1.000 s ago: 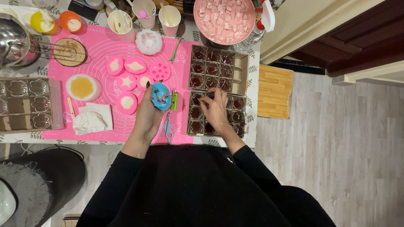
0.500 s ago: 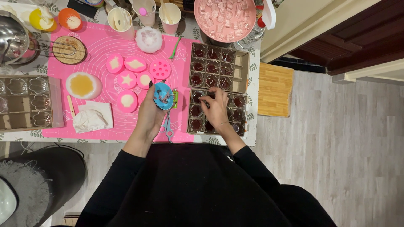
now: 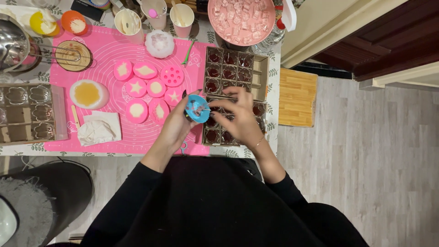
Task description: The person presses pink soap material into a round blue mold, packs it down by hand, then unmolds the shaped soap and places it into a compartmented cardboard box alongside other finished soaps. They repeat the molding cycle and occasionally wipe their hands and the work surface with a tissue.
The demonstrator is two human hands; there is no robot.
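Gripping blue silicone mould [image 3: 197, 109] in left hand [image 3: 176, 124], we pinch its rim with right hand [image 3: 238, 116]; contents may spill over compartment tray [image 3: 262, 68] if tilted.

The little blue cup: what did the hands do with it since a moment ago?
The left hand kept its hold on the little blue cup and brought it a bit to the right, toward the tray of dark red moulds. The right hand, which lay over the tray, came across to the cup, and its fingertips now touch the rim. The pink moulds on the pink mat stayed put.
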